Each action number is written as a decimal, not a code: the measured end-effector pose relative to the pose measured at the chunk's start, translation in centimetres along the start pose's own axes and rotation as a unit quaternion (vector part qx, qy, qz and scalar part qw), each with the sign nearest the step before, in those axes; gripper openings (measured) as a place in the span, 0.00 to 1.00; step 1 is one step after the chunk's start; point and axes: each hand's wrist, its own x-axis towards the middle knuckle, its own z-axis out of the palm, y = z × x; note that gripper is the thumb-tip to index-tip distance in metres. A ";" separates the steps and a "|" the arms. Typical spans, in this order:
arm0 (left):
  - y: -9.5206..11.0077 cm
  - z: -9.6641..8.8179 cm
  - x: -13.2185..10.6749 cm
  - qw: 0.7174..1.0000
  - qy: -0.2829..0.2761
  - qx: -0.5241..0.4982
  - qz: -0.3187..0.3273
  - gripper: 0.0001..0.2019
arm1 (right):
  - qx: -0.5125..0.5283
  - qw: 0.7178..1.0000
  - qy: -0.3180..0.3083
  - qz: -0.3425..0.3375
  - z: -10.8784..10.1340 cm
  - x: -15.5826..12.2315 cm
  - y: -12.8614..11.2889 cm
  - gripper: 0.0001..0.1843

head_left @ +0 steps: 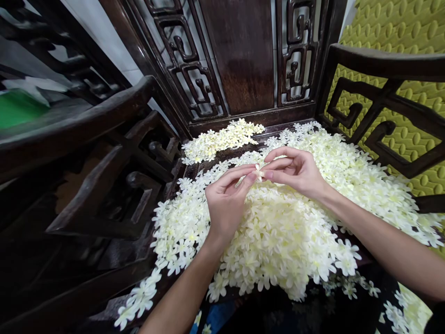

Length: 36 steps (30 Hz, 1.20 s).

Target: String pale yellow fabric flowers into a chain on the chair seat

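My left hand and my right hand meet above a big heap of cream-white fabric flowers on a dark carved wooden chair seat. Both hands pinch one small white flower between thumb and fingertips, held just over the heap. A smaller, separate pile of flowers lies at the back of the seat, close to the carved backrest.
The chair's dark backrest and its armrests, the left armrest and the right armrest, enclose the seat. Loose flowers spill over the front left edge. A yellow-green padded wall stands on the right. A green object sits far left.
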 end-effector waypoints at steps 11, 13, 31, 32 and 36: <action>-0.3 0.1 -0.3 0.999 -0.010 -0.029 -0.044 0.04 | 0.011 0.999 0.041 0.003 0.2 0.2 0.1 0.17; -0.4 0.1 -0.3 0.997 0.002 -0.050 -0.051 0.03 | 0.021 0.999 0.035 0.013 0.2 0.2 0.1 0.18; 0.1 0.2 -0.1 0.996 0.028 0.069 0.059 0.06 | 0.015 0.999 0.045 0.013 0.2 0.5 0.0 0.18; 0.1 0.2 -0.2 0.996 0.025 0.071 0.054 0.06 | 0.017 0.999 0.033 0.010 0.2 0.4 0.0 0.18; 0.1 0.1 -0.4 0.997 0.045 0.062 0.011 0.06 | 0.024 1.000 0.008 0.001 0.2 0.2 0.1 0.15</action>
